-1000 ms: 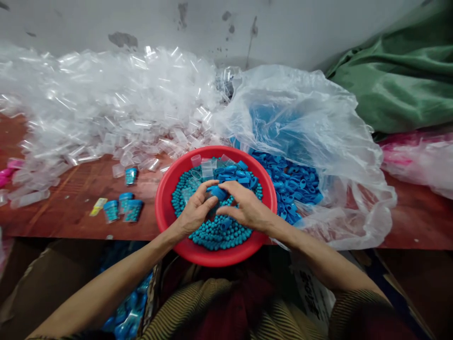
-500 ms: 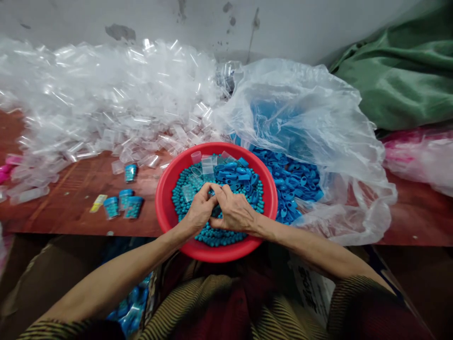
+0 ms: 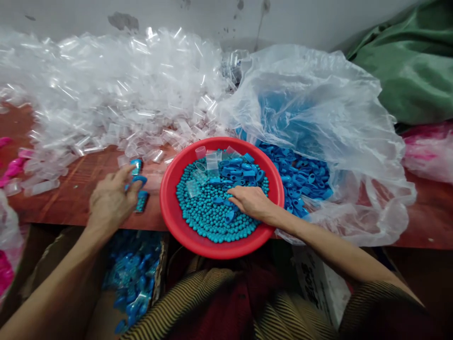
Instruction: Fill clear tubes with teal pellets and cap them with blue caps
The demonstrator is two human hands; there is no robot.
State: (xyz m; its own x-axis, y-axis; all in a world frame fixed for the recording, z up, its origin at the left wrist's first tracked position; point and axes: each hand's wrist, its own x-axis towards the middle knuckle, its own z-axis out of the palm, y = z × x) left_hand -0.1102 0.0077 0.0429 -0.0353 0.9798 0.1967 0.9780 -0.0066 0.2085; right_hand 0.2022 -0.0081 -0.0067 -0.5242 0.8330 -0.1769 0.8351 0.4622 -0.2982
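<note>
A red-brown counter [image 3: 67, 203] is stretching out on both sides of the red basin [image 3: 226, 251]. A large heap of clear containers [image 3: 116, 85] is spreading behind and left of the basin, many apparently waiting unfilled. A plastic bag [image 3: 339, 113] is lying right of it, spilling blue pieces [image 3: 300, 174]. Below and left of the basin, a carton [image 3: 106, 307] is holding blue-topped items, seemingly finished ones, though blur is hiding detail.

The left hand [image 3: 111, 198] is reaching left of the basin, blurred, half curled with thumb and fingers apart; a blue cap is showing at its thumb, but whether it is being gripped I cannot tell. The right hand [image 3: 253, 203] is dipping into the basin with fingertips bunched; any hold is staying hidden. Beside the left hand, small bead-filled cups [image 3: 141, 202] are lying on the counter, looking done. Inside the basin, plenty of loose turquoise beads [image 3: 212, 226] are remaining.
</note>
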